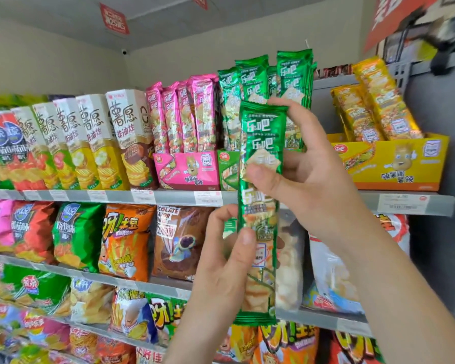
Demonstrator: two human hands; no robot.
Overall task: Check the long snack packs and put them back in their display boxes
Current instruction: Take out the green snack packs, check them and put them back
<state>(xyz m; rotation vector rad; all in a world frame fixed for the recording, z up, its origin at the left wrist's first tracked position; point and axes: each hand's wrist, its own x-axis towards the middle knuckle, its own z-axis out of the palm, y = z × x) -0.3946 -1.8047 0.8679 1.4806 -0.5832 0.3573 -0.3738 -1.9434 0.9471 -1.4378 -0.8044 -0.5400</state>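
I hold one long green snack pack (261, 143) upright in front of the shelves. My right hand (305, 177) grips its upper half, thumb on the front. My left hand (229, 258) pinches its lower half from the left. Behind it, more green packs (252, 77) stand in a green display box (227, 170), mostly hidden by the held pack. To the left, pink long packs (184, 114) stand in a pink display box (187, 169). At the right, yellow long packs (373, 106) lean in a yellow display box (394, 161).
Tall chip cartons (90, 143) line the top shelf at the left. A grey shelf edge with price tags (147, 197) runs below the boxes. Lower shelves are packed with chip bags (126, 240). A grey upright panel (436, 127) closes the right side.
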